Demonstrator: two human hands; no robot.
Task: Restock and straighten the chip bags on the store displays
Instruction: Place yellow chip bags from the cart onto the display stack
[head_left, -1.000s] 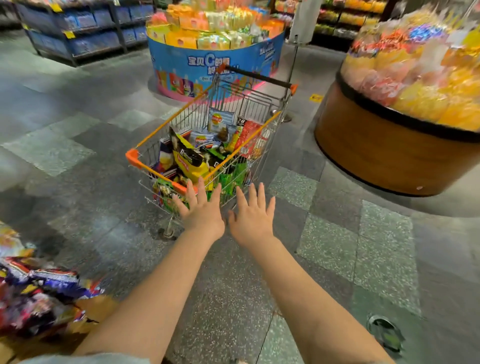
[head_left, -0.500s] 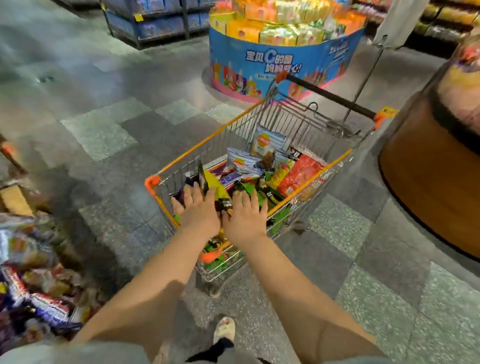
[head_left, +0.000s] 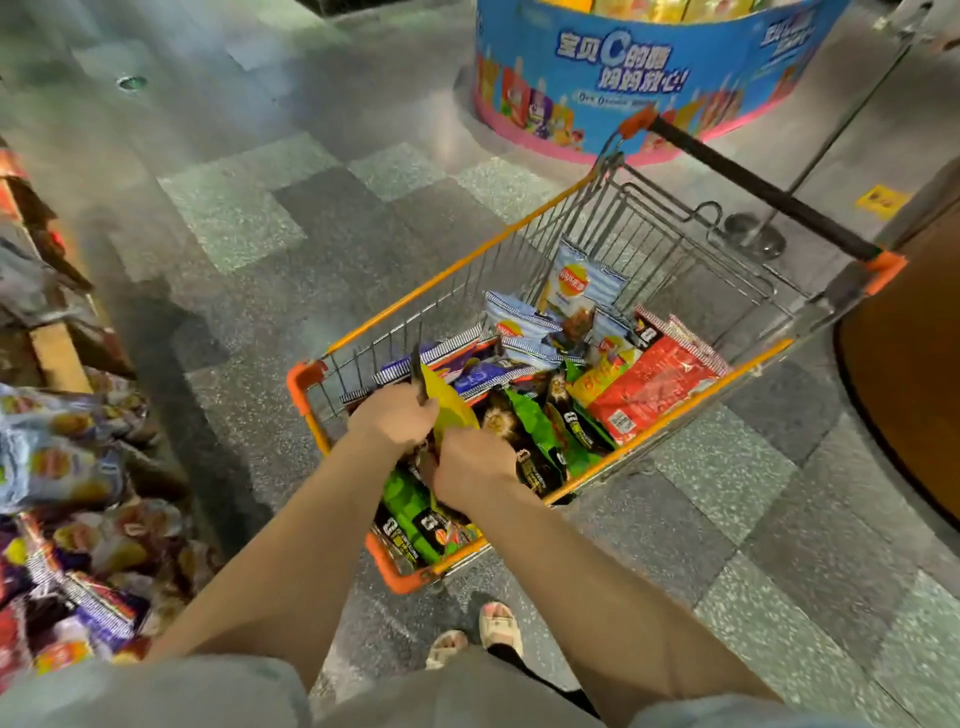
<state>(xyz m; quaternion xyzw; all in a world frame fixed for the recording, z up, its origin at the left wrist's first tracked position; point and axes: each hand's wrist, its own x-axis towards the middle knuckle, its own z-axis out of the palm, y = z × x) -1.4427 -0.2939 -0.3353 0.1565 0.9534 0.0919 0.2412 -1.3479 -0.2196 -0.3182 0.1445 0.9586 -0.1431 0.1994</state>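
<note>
Gripping: my left hand (head_left: 393, 417) and right hand (head_left: 470, 465) both clutch the yellow chip bag (head_left: 448, 402).
Cart (head_left: 670, 405): under my hands.

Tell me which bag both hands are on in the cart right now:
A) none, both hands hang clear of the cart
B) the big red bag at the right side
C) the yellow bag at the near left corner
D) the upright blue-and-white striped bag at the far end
C: the left hand and right hand both close on the yellow bag inside the cart; the red bag and the striped bag lie untouched.
</note>
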